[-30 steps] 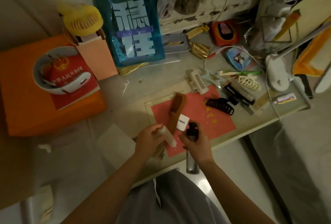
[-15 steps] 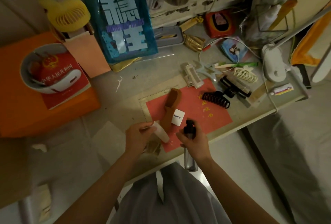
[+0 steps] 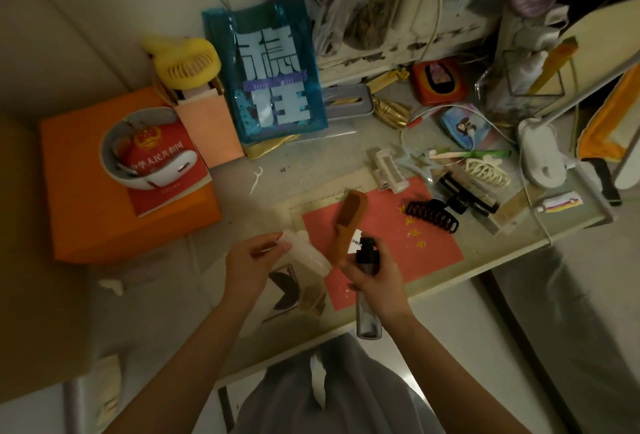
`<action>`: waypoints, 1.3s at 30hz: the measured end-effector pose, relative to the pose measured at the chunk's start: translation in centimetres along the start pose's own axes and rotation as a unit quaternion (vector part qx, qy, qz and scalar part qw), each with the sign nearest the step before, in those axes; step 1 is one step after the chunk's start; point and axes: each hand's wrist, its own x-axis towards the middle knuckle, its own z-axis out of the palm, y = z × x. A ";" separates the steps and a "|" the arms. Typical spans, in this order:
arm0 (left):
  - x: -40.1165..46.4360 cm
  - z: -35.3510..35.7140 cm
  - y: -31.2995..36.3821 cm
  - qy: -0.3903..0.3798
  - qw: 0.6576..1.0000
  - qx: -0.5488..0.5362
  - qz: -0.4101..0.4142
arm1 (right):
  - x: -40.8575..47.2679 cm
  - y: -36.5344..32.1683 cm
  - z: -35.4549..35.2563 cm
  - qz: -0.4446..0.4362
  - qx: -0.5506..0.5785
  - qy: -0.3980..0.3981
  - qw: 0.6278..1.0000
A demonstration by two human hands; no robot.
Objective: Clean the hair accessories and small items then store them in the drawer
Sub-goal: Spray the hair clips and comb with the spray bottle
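Left hand (image 3: pixel 251 262) pinches a white hair roller (image 3: pixel 308 253) at 1 end, held over the near counter (image 3: pixel 311 156) edge, just beside the brown comb (image 3: pixel 346 222). Right hand (image 3: pixel 375 281) wrapped around a dark spray bottle (image 3: pixel 367 312), nozzle toward the roller. Comb lies on a red mat (image 3: pixel 398 236). Black claw clip (image 3: pixel 433 213) at the mat's right edge; cream claw clip (image 3: pixel 486 172) further back right.

**Readable text on desk**

Blue transparent bag (image 3: pixel 266 76): large pale characters "稳住", with a small purple line across the middle, unreadable. Red book (image 3: pixel 166 170) on the orange box (image 3: pixel 86 191): gold national emblem, gold title "中华人民共和国". White label (image 3: pixel 356 243) beside the brown comb (image 3: pixel 346 222): tiny print, illegible.
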 end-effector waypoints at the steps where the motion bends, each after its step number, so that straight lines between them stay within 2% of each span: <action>1: -0.1 -0.5 0.6 -0.001 1.000 -0.009 0.012 | 0.0 -0.4 0.2 -0.009 0.000 0.000 1.000; 4: -0.4 -1.7 2.2 0.019 0.997 -0.047 0.050 | 0.1 -2.1 0.7 -0.033 0.013 -0.009 0.999; 11: -1.5 -3.1 6.6 0.039 0.983 -0.158 0.082 | 0.3 -7.6 1.5 -0.069 0.084 -0.045 0.993; 18: -2.3 -4.5 11.2 0.052 0.971 -0.183 0.142 | -0.1 -13.5 1.6 -0.123 0.132 -0.047 0.982; 28: -2.4 -8.2 18.1 0.057 0.949 -0.072 0.302 | 0.2 -21.5 1.0 -0.230 0.140 -0.069 0.961; 33: -2.4 -10.1 22.0 0.118 0.919 0.076 0.368 | 0.2 -26.2 0.8 -0.299 0.158 -0.063 0.939; 35: -2.8 -10.7 23.5 0.130 0.911 0.075 0.384 | 0.1 -27.9 0.7 -0.323 0.164 -0.061 0.930; 39: -4.0 -11.6 26.6 0.090 0.894 0.005 0.438 | -0.1 -30.9 0.5 -0.359 0.179 -0.065 0.914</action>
